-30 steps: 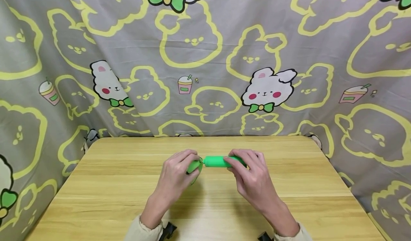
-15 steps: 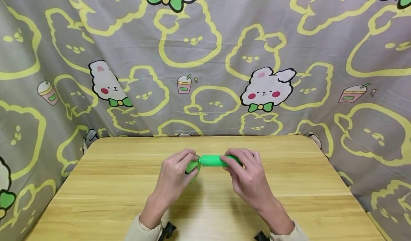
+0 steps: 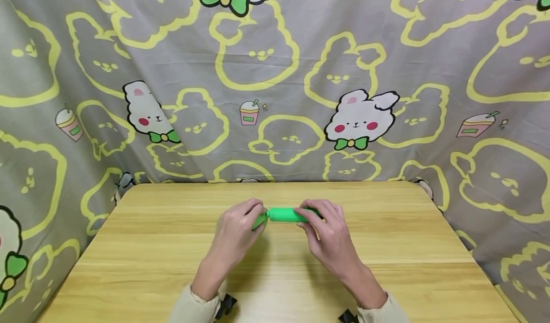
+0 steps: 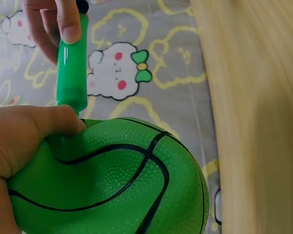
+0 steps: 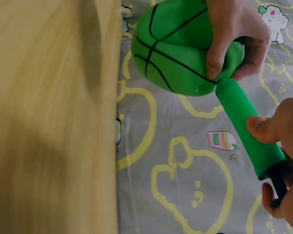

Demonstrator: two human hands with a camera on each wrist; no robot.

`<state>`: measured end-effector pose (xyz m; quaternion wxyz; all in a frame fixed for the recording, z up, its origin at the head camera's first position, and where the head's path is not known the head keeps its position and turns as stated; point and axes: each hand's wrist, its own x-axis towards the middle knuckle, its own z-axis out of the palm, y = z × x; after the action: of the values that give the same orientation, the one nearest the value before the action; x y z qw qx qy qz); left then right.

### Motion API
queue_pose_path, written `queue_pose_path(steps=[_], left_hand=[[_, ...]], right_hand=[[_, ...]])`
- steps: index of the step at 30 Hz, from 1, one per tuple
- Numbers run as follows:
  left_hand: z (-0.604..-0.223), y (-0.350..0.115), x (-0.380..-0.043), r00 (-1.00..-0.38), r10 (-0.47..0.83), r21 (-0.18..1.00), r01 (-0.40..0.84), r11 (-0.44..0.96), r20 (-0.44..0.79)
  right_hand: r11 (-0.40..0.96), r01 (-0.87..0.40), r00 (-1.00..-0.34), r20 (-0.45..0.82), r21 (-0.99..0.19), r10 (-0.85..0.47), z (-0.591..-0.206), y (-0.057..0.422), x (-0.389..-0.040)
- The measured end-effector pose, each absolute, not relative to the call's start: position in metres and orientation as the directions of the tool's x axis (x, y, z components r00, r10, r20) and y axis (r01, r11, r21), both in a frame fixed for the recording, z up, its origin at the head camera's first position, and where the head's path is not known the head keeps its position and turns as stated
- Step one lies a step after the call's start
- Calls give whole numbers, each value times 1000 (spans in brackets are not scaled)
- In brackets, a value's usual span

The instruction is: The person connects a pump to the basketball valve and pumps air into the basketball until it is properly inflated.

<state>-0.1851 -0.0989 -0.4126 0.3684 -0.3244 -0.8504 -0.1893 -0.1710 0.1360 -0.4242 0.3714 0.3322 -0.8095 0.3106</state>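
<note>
A soft, dented green basketball (image 4: 112,180) with black seams sits in my left hand (image 3: 236,230), thumb and fingers gripping it beside the spot where the pump meets it. In the head view most of the ball is hidden behind that hand. My right hand (image 3: 332,232) holds a green hand pump (image 3: 283,214) by its barrel, level above the table, its tip pointing left at the ball. Whether the needle is fully inside the ball cannot be told. In the right wrist view a black rod (image 5: 279,187) comes out of the pump's rear end, partly covered by fingers.
Both hands are above a light wooden table (image 3: 142,246). Behind it and at its sides hangs a grey curtain (image 3: 275,136) with yellow outlines and white rabbits. Black straps (image 3: 226,306) show at the cuffs.
My right hand and the pump have shifted slightly left, closer to the left hand. Less of the ball shows below my left hand than before. Both hands keep their hold.
</note>
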Motion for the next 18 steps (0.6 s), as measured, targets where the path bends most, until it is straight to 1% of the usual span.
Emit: queue_pose_path(steps=[5, 7, 11, 18], left_hand=[[-418, -106, -190, -617, 453, 69, 636, 768, 644], [-421, -109, -191, -640, 464, 56, 621, 782, 612], [-427, -110, -194, -658, 485, 29, 609, 792, 576], [-434, -109, -193, -699, 468, 56, 585, 809, 540]], right_hand=[[587, -724, -599, 752, -362, -275, -443, 129, -177], [589, -708, -626, 732, -391, -267, -450, 127, -177], [592, -693, -648, 716, -411, -262, -457, 124, -178], [602, -682, -670, 685, -416, -286, -456, 127, -178]])
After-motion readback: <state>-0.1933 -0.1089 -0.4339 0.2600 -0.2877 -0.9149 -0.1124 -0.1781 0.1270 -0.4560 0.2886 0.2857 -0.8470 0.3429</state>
